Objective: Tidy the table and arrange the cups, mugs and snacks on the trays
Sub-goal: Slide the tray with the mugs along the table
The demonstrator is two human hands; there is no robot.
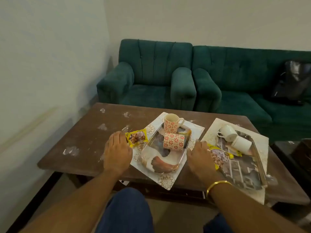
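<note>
The left hand grips a yellow snack bag beside the left tray. The right hand grips another bag on the right tray. Mugs and cups lie on the trays.

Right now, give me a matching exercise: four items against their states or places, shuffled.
Items:
1. far patterned mug
2. near patterned mug
3. left snack packet
4. white cups

States:
A. tipped over on the right tray
B. upright on the left tray
C. at the left hand
D. on its side, left tray

Pairs: 1-B, 2-D, 3-C, 4-A
</note>
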